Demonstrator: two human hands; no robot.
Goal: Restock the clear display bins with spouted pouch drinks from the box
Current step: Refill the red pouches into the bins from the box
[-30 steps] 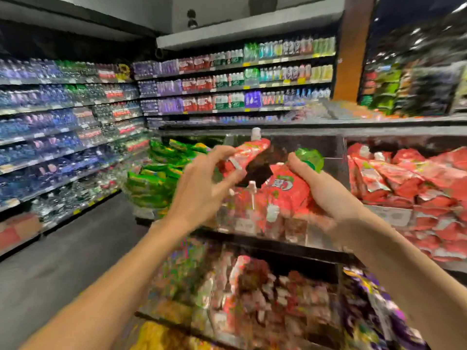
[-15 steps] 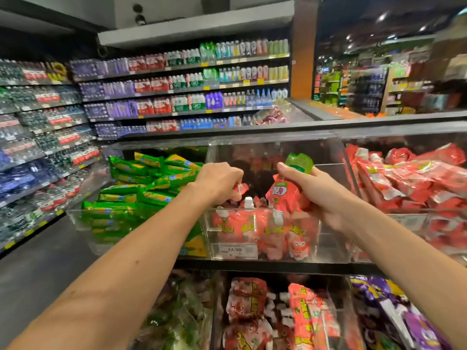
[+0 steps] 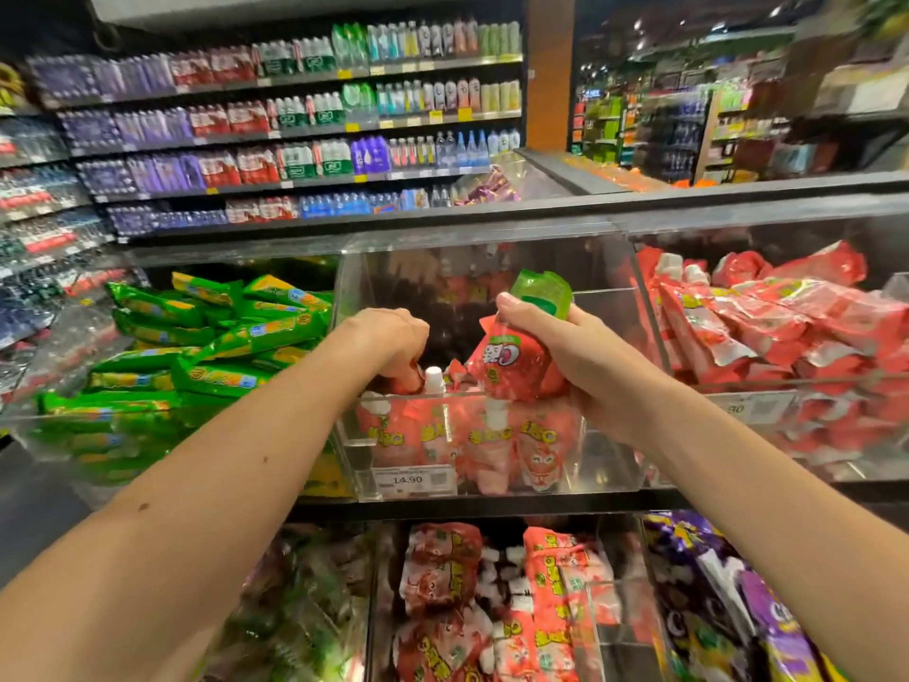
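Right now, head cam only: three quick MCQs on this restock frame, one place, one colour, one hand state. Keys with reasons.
1. The price tag reading 14.90 sits on: A the bottle shelves; B the front of the middle bin; C the floor.
2. The packs left of that bin are: A purple; B green; C white.
3. The right hand is: A open and empty; B flat on the rim; C gripping a red pouch.
Key: B, the tag is stuck low on the clear front wall; B, green wrappers fill that side; C, fingers and thumb wrap the pouch above the bin.
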